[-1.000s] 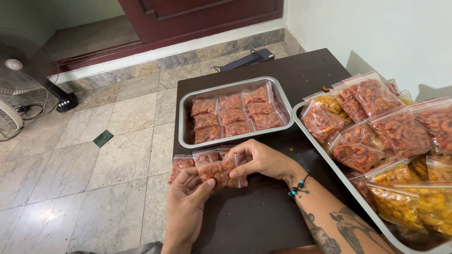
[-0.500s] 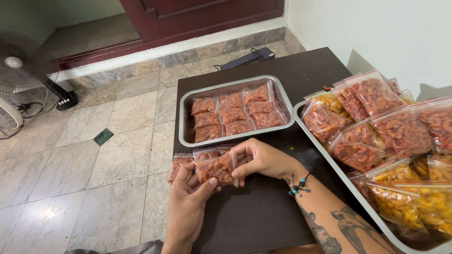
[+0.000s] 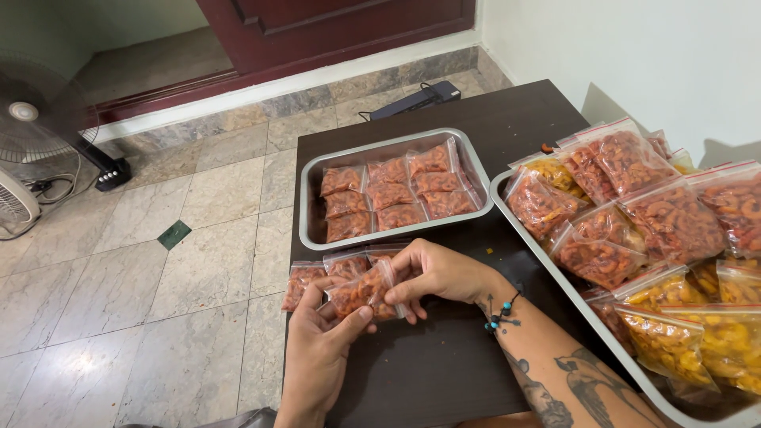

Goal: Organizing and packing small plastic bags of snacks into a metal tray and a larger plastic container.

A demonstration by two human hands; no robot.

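Holding one small bag (image 3: 363, 290) of orange-red snacks between both hands, just above the near edge of the dark table (image 3: 444, 372). Left hand (image 3: 317, 357) pinching the bag's lower edge, thumb on top, fingers closed under it. Right hand (image 3: 436, 276) gripping the bag's right end, fingertips curled tight along what looks like the seal strip; sealing judged to be in hand, though the strip itself too small to confirm closed.

Lying flat on the table, touching or just beside the held bag: a few more small bags (image 3: 304, 279), partly hidden behind the hands, count uncertain.

Sitting beyond them, a small metal tray (image 3: 311, 208) carrying nine or so filled small bags (image 3: 390, 196) in rough rows, covering most of the floor, with a bare strip showing along the near wall.

Standing to the right, a large metal tray (image 3: 547, 265) heaped with big bags (image 3: 674, 222) of the same red snack and big yellow bags (image 3: 713, 341) of a yellow one, piled over one another.

Judging progress as partway: one small trayful packed and laid out, a handful more done beside it, one bag in hand, and a large stock of big bags apparently not yet divided. Not possible to tell whether any big bag is open.

Off the table: tiled floor (image 3: 158, 269), fan (image 3: 32, 127) at left, dark red door (image 3: 333, 24) behind.
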